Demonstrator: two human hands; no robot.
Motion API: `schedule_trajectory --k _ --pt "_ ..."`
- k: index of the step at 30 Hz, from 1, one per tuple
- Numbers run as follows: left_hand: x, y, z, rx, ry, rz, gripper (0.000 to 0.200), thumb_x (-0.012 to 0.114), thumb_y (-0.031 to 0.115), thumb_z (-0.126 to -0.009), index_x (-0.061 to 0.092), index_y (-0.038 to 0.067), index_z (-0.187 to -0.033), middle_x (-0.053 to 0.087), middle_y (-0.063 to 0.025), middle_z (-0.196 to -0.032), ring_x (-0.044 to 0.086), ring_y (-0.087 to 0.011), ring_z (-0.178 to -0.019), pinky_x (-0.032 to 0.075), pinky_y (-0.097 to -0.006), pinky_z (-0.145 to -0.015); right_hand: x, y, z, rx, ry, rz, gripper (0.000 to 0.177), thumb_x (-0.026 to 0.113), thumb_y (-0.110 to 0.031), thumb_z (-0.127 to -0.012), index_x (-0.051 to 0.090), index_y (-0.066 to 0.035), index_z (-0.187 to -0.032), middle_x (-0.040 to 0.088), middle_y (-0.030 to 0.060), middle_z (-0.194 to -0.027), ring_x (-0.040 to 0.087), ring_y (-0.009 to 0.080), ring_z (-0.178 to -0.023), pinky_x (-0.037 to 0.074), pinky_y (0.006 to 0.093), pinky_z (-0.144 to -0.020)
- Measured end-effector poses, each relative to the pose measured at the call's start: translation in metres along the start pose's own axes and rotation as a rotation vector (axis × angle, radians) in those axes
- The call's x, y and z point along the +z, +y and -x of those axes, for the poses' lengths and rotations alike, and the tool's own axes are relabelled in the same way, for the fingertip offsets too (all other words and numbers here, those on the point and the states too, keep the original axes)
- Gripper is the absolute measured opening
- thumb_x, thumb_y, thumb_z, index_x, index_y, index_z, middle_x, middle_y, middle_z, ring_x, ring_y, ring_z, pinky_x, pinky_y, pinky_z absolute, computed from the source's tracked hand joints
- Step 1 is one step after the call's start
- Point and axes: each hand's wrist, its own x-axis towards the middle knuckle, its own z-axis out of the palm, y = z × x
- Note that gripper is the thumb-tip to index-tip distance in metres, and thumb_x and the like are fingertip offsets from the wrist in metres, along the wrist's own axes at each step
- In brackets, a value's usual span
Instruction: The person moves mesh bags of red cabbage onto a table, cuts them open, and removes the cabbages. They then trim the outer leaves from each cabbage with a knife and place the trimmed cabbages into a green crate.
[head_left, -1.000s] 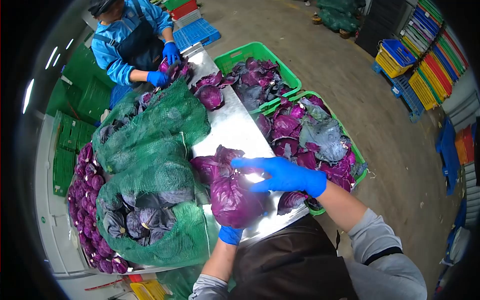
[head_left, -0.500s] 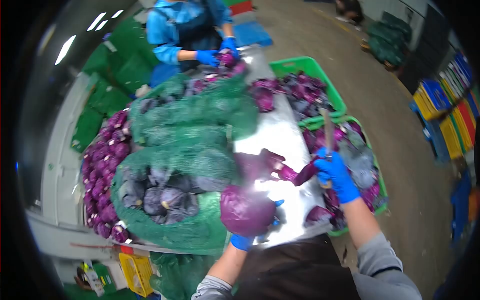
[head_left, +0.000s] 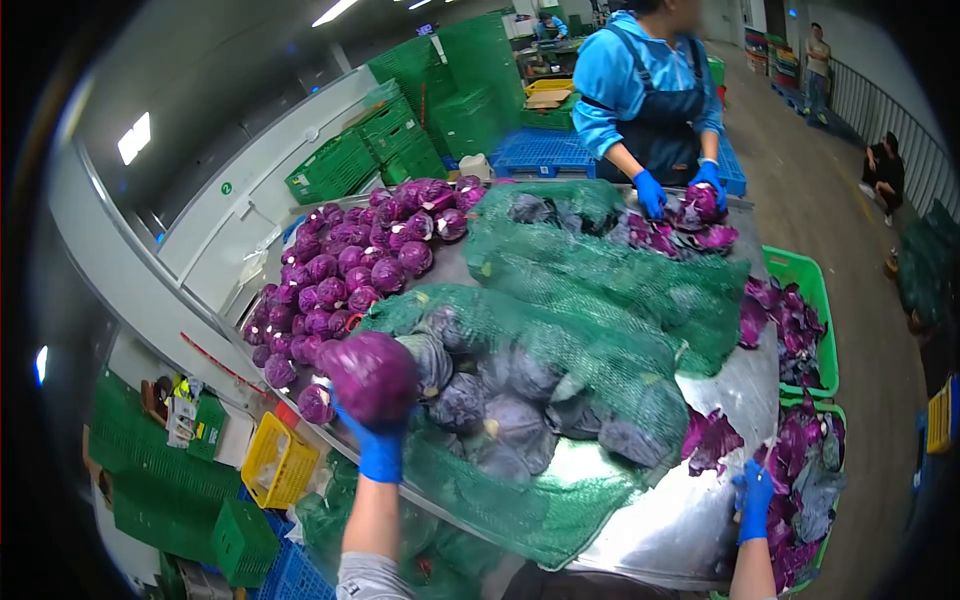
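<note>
My left hand point(head_left: 378, 440), in a blue glove, holds up a peeled purple cabbage point(head_left: 370, 378) at the left edge of the metal table, beside a heap of peeled cabbages point(head_left: 340, 270). My right hand point(head_left: 755, 498), also gloved, has its fingers curled near the table's right edge; a small, unclear part of a handle shows by them. Loose purple leaves point(head_left: 711, 440) lie just above it. Between my hands, a green mesh bag point(head_left: 590, 350) lies open with darker unpeeled cabbages point(head_left: 515, 425) in it.
Across the table a co-worker in blue point(head_left: 655, 110) handles a cabbage. Green crates of leaves point(head_left: 828, 340) stand along the right side. A second mesh bag point(head_left: 620, 270) lies farther back. A yellow basket point(head_left: 280, 460) is below the left edge.
The view has turned left. My left hand has carried the cabbage from the near right of the table to the heap at the left. My right hand has come down beside the table edge.
</note>
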Motion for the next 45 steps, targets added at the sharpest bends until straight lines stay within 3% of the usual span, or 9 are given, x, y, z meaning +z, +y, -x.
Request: schedule_trajectory --k 2,8,13,18,21,27,30,38,45 --pt "-0.025 0.012 -0.037 -0.633 0.176 1.117 0.067 0.051 0.055 -0.08 0.041 0.019 -0.135 0.046 -0.008 -0.135 0.046 -0.0301 -0.122 0.039 -0.0513 -0.1 -0.002 0.007 0.005 -0.043 -0.074 0.011 0.024 0.059 -0.025 -0.089 0.058 -0.008 -0.106 0.063 0.0076 -0.066 0.042 0.0114 -0.032 0.029 0.0259 -0.026" --pt "-0.093 -0.105 -0.118 -0.737 0.615 0.976 0.071 0.05 0.063 -0.073 0.044 0.026 -0.133 0.045 -0.006 -0.137 0.046 -0.0335 -0.121 0.039 -0.06 -0.094 0.016 0.035 0.038 -0.038 0.012 0.076 0.018 0.055 -0.018 -0.091 0.057 -0.006 -0.104 0.062 0.0082 -0.067 0.04 0.012 -0.03 0.029 0.027 -0.025" --pt "-0.142 -0.189 -0.169 -0.626 0.571 1.034 0.067 0.04 0.063 -0.079 0.042 0.027 -0.136 0.041 -0.0038 -0.141 0.04 -0.0336 -0.126 0.035 -0.0631 -0.096 0.024 0.041 0.04 -0.029 0.093 0.121 0.013 0.055 -0.019 -0.091 0.059 -0.01 -0.1 0.063 0.0068 -0.065 0.041 0.0127 -0.031 0.03 0.0272 -0.026" --pt "-0.179 -0.215 -0.25 -0.545 0.55 1.135 0.075 0.041 0.064 -0.082 0.033 0.021 -0.142 0.034 -0.0048 -0.146 0.031 -0.0323 -0.134 0.027 -0.0633 -0.103 0.048 0.024 0.037 -0.012 0.084 0.182 0.011 0.057 -0.021 -0.091 0.059 -0.011 -0.093 0.061 0.0054 -0.062 0.041 0.0134 -0.031 0.03 0.0274 -0.027" --pt "-0.176 -0.2 -0.306 -0.304 0.785 1.036 0.078 0.049 0.06 -0.082 0.031 0.014 -0.142 0.035 -0.0096 -0.145 0.031 -0.0329 -0.134 0.028 -0.059 -0.105 0.049 0.03 0.028 -0.04 0.113 0.311 0.011 0.056 -0.018 -0.091 0.055 -0.01 -0.083 0.057 0.004 -0.057 0.042 0.013 -0.033 0.03 0.0275 -0.028" --pt "-0.125 -0.198 -0.295 -0.507 0.346 0.73 0.066 0.051 0.054 -0.088 0.044 0.002 -0.128 0.05 -0.0151 -0.13 0.051 -0.0329 -0.115 0.044 -0.052 -0.092 0.066 0.039 0.052 -0.067 0.163 0.248 0.009 0.057 -0.013 -0.091 0.056 -0.01 -0.083 0.055 0.0016 -0.06 0.048 0.0115 -0.042 0.036 0.0257 -0.035" --pt "-0.075 -0.187 -0.253 -0.519 0.148 0.585 0.049 0.05 0.042 -0.091 0.051 0.005 -0.123 0.058 -0.0137 -0.12 0.057 -0.0294 -0.107 0.049 -0.0468 -0.087 0.046 0.065 0.051 -0.211 0.139 0.215 0.007 0.059 -0.014 -0.09 0.057 -0.011 -0.085 0.056 0.0015 -0.064 0.05 0.0107 -0.045 0.038 0.0248 -0.038" --pt "-0.021 -0.14 -0.223 -0.418 0.082 0.27 0.025 0.057 0.021 -0.09 0.062 0.008 -0.111 0.066 -0.0037 -0.104 0.063 -0.0144 -0.09 0.052 -0.0297 -0.073 0.041 0.047 0.09 -0.045 0.205 0.278 0.011 0.061 -0.022 -0.09 0.059 -0.012 -0.087 0.058 0.0023 -0.06 0.04 0.0079 -0.035 0.028 0.0244 -0.032" --pt "0.016 -0.061 -0.183 -0.355 -0.31 0.273 0.043 0.044 0.031 -0.094 0.05 0.007 -0.129 0.057 -0.0126 -0.126 0.058 -0.0269 -0.109 0.046 -0.0401 -0.088 0.094 0.012 0.122 0.18 0.254 -0.12 0.01 0.065 -0.027 -0.086 0.062 -0.018 -0.089 0.049 -0.0043 -0.057 0.04 0.0066 -0.04 0.029 0.0234 -0.036"
